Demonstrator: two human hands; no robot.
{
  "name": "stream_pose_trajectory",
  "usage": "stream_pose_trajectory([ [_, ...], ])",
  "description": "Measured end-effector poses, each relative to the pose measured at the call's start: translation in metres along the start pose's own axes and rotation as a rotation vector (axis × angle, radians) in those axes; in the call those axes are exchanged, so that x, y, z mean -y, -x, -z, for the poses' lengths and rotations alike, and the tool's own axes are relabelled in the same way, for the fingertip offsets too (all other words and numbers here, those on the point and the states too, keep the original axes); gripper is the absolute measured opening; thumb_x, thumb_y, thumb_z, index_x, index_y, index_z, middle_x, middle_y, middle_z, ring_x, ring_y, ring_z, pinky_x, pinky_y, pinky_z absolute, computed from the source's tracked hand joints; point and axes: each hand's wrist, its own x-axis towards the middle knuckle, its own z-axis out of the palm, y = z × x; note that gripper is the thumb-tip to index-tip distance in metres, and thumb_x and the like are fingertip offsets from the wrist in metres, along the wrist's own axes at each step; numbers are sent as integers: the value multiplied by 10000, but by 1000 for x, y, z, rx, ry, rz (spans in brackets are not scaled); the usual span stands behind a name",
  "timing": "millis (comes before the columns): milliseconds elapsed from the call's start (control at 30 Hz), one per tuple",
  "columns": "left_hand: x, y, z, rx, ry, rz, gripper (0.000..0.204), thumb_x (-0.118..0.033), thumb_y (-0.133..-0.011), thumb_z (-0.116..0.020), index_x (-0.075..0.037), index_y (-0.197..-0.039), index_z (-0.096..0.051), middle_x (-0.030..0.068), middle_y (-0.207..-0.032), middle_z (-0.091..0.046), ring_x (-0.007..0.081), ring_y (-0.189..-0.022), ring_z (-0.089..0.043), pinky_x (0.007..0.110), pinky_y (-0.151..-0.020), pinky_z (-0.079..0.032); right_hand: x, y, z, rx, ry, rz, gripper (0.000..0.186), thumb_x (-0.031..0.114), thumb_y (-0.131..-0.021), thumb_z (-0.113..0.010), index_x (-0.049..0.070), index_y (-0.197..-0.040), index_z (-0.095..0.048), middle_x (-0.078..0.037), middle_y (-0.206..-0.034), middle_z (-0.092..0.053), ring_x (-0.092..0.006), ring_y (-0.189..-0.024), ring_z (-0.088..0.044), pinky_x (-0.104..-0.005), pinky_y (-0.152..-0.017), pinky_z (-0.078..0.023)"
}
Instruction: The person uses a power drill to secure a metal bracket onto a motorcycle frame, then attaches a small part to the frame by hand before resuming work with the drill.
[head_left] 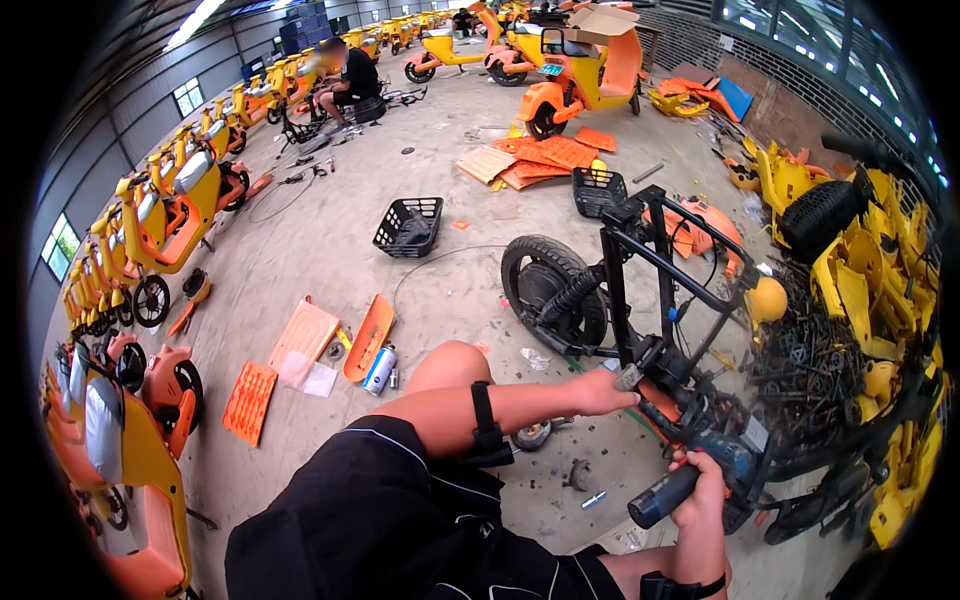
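Observation:
A stripped black scooter frame (618, 300) lies in front of me, its rear wheel (555, 290) and a shock absorber attached. My left hand (603, 392) is closed at the frame's middle, by a small grey metal piece whose exact kind is unclear. My right hand (703, 488) wraps round the handle of a dark blue cordless power tool (737, 452), with its thick black end (665, 497) sticking out toward me. The tool's head lies against the dark parts of the frame, and its tip is hidden.
Below my left arm lie a small silver-blue cylinder (594, 499) and loose metal parts (577, 474). A spray can (380, 371) and orange panels (305, 335) are at left. Black baskets (408, 227) stand ahead. Yellow covers (865, 290) heap at right. A person (357, 78) sits far off among scooters.

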Motion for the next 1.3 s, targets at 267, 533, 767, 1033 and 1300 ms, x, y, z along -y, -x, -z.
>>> stream_pose_trajectory([
  [267,6,-20,-1,186,-94,259,961,-742,-930,-482,174,-1203,-586,312,-1140,-655,372,-1091,-649,434,-924,-507,-7,21,-23,47,39,-27,205,45,-833,-625,11,-1028,-576,-171,-934,-677,-256,-724,-625,-375,-687,-550],
  [533,19,-21,-11,91,-168,116,855,-698,-979,-434,127,-1027,-655,293,-986,-675,370,-976,-671,464,-871,-506,-9,18,-18,3,50,-11,213,47,-838,-614,6,-1039,-556,-178,-930,-671,-267,-738,-625,-376,-695,-552],
  [767,15,-19,-13,154,-192,110,826,-692,-990,-412,100,-1029,-645,304,-991,-671,418,-966,-669,478,-865,-509,-9,22,-19,17,52,-37,216,62,-838,-616,12,-1042,-562,-170,-930,-663,-276,-757,-625,-380,-712,-557],
  [1033,28,-27,-20,162,-240,22,783,-665,-1012,-390,80,-1008,-630,319,-987,-659,447,-966,-660,489,-868,-507,-13,17,-12,32,69,-64,280,65,-838,-618,19,-1110,-569,-167,-954,-657,-279,-758,-632,-395,-702,-550],
  [1300,34,-30,-22,157,-240,-16,761,-653,-1018,-390,76,-1016,-609,323,-983,-656,461,-964,-652,497,-866,-504,-16,13,-11,28,65,-59,258,63,-840,-617,27,-1093,-581,-165,-941,-650,-278,-760,-633,-392,-714,-560],
])
